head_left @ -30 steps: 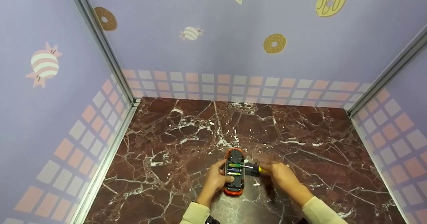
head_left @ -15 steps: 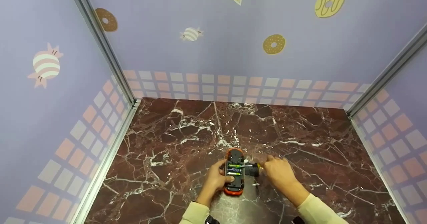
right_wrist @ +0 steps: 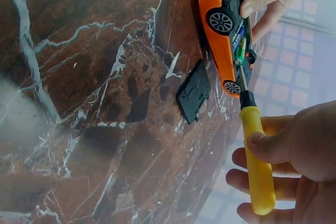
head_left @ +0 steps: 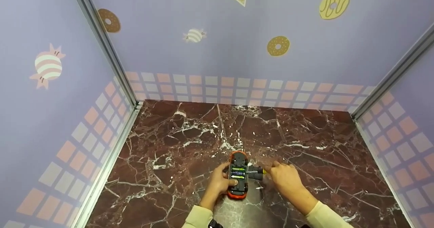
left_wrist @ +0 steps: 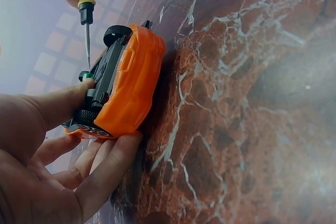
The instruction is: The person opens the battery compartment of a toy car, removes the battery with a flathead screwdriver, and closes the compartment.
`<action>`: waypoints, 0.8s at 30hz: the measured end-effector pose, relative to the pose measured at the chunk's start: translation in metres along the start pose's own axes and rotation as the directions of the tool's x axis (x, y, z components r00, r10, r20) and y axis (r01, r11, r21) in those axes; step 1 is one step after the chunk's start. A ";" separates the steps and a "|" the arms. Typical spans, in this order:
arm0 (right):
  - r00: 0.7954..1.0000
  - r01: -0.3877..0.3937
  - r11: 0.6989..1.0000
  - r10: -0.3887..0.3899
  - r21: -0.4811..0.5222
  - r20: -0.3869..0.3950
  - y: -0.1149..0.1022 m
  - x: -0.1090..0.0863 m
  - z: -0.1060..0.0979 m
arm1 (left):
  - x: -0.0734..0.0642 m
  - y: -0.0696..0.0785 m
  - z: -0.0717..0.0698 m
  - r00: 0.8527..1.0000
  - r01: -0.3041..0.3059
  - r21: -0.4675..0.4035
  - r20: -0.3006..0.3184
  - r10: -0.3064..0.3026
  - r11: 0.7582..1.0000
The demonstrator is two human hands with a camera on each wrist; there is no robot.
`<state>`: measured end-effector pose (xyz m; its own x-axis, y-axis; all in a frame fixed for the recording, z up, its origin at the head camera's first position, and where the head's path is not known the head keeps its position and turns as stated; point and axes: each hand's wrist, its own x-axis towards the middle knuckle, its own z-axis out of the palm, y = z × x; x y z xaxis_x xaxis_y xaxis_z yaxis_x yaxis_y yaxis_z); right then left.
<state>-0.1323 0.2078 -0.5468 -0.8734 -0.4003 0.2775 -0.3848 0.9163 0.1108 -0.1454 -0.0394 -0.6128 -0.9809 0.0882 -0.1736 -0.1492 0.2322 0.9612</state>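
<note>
An orange toy car [head_left: 238, 193] lies wheels up, its battery compartment uncovered with green and dark batteries [head_left: 238, 172] inside. My left hand [head_left: 218, 182] grips it from the left side, thumb pressed on the black underside and fingers along the body [left_wrist: 128, 87]. In my right hand [head_left: 286, 178] is a screwdriver [right_wrist: 257, 161] with a yellow handle, held between thumb and fingers. Its metal shaft reaches into the compartment, the tip right at the end of a green battery [right_wrist: 240, 53]. Beside the car, below the screwdriver, lies the black battery cover [right_wrist: 194, 93].
The surface is a dark red marble-patterned tabletop [head_left: 190, 133]. Purple walls [head_left: 230, 51] with printed sweets and pink and white squares enclose it at the back and both sides. Metal strips [head_left: 101, 41] run along the corners.
The right hand has shifted slightly around the handle and the screwdriver has come down a little across the compartment. The left hand and the car stay in place.
</note>
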 end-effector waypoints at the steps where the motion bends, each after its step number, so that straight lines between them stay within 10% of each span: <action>1: 1.000 0.001 1.000 -0.001 -0.005 0.014 -0.001 0.000 -0.001 | 0.000 0.000 0.000 1.000 0.000 -0.004 0.000 0.000 1.000; 24: 0.965 -0.028 0.975 0.084 -0.221 0.247 -0.067 0.038 -0.044 | 0.000 -0.001 0.000 1.000 0.013 0.085 -0.024 -0.011 0.996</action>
<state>-0.1267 0.1317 -0.5020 -0.9491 -0.3122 0.0412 -0.2848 0.9068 0.3108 -0.1449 -0.0398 -0.6132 -0.9818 0.0623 -0.1792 -0.1511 0.3145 0.9371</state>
